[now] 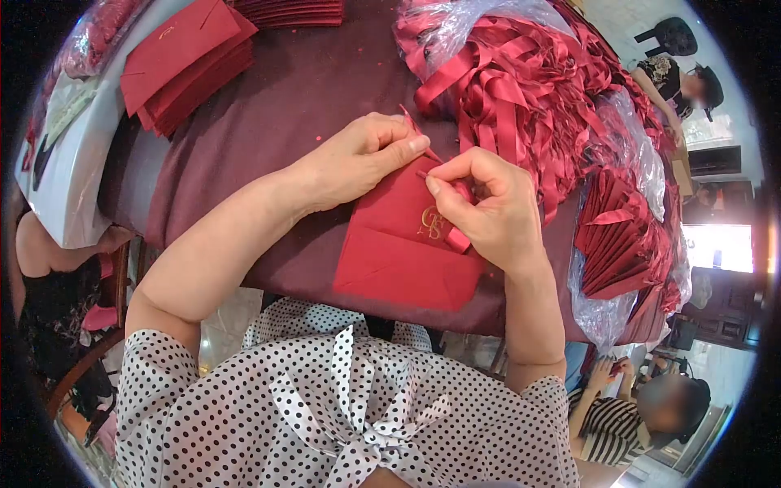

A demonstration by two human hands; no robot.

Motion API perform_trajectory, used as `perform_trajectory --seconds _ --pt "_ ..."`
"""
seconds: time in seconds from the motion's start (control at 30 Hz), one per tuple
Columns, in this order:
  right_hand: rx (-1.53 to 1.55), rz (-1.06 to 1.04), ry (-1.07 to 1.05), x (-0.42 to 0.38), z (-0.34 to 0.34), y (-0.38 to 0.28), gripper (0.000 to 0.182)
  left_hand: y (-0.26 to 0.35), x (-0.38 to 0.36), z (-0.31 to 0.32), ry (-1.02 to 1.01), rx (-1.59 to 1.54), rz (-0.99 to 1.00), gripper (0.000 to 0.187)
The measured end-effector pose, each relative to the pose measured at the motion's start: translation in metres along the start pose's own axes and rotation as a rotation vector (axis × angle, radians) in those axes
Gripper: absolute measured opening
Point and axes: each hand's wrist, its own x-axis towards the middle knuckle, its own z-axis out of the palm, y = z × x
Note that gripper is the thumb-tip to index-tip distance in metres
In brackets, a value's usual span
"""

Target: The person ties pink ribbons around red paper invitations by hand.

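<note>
A flat red paper bag with gold lettering lies on the dark red tablecloth in front of me. My left hand is at the bag's top edge, thumb and fingers pinching a red ribbon whose end sticks up. Just to the right, my right hand is closed in a pinch on a ribbon end above the bag's upper right part. More red ribbon passes beneath its fingers and covers part of the bag's right side.
Red ribbons in clear plastic heap up at the upper right. Fanned red bags lie at the right, stacked ones at the upper left beside a white tray. People sit around the table.
</note>
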Motion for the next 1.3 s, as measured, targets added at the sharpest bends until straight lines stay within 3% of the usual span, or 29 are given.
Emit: perform_trajectory --seconds 0.03,0.1,0.23,0.33,0.47,0.57,0.63,0.7,0.8,0.87,0.93,1.03,1.1,1.2,1.3 --pt "-0.002 -0.003 0.001 0.000 -0.001 0.002 0.008 -0.001 0.001 -0.001 -0.010 0.130 0.035 0.034" --pt "0.096 0.090 -0.066 0.000 -0.003 0.007 0.008 0.000 0.001 -0.003 -0.026 0.107 0.029 0.035" --pt "0.058 0.057 -0.037 0.000 -0.001 0.007 0.009 -0.003 0.001 -0.005 -0.049 0.106 0.034 0.035" --pt "0.126 0.189 -0.050 0.000 0.000 0.006 0.009 0.001 -0.001 -0.002 -0.019 0.097 0.026 0.034" --pt "0.083 0.097 -0.004 0.000 0.005 0.012 0.007 0.004 0.000 -0.002 -0.019 0.083 0.026 0.032" --pt "0.031 0.044 0.020 -0.001 0.007 0.006 0.007 0.003 0.000 0.000 0.027 0.261 0.155 0.027" --pt "-0.019 0.033 0.028 -0.006 0.013 0.001 0.008 0.002 -0.002 0.006 0.155 0.465 0.358 0.019" --pt "-0.290 -0.181 0.122 -0.010 0.023 -0.004 0.012 0.003 -0.004 0.014 0.231 0.560 0.434 0.015" --pt "-0.575 -0.330 0.110 -0.017 0.032 -0.009 0.011 0.010 -0.009 0.017 0.349 0.755 0.538 0.007" --pt "-0.590 -0.350 0.099 -0.016 0.029 -0.010 0.009 0.013 -0.010 0.019 0.423 0.824 0.573 0.008" --pt "-0.313 -0.254 0.170 -0.013 0.027 -0.008 0.008 0.016 -0.013 0.021 0.440 0.870 0.532 0.010" --pt "-0.015 0.037 0.160 -0.006 0.022 -0.006 0.010 0.021 -0.013 0.019 0.429 0.839 0.524 0.010" --pt "-0.103 -0.116 0.261 -0.006 0.025 -0.006 0.011 0.019 -0.012 0.013 0.396 0.765 0.543 0.009" --pt "-0.157 -0.173 0.257 -0.003 0.021 -0.001 0.010 0.022 -0.012 0.004 0.182 0.496 0.439 0.007" --pt "-0.260 -0.263 0.249 -0.005 0.021 -0.003 0.011 0.025 -0.014 0.004 0.205 0.439 0.410 0.009"
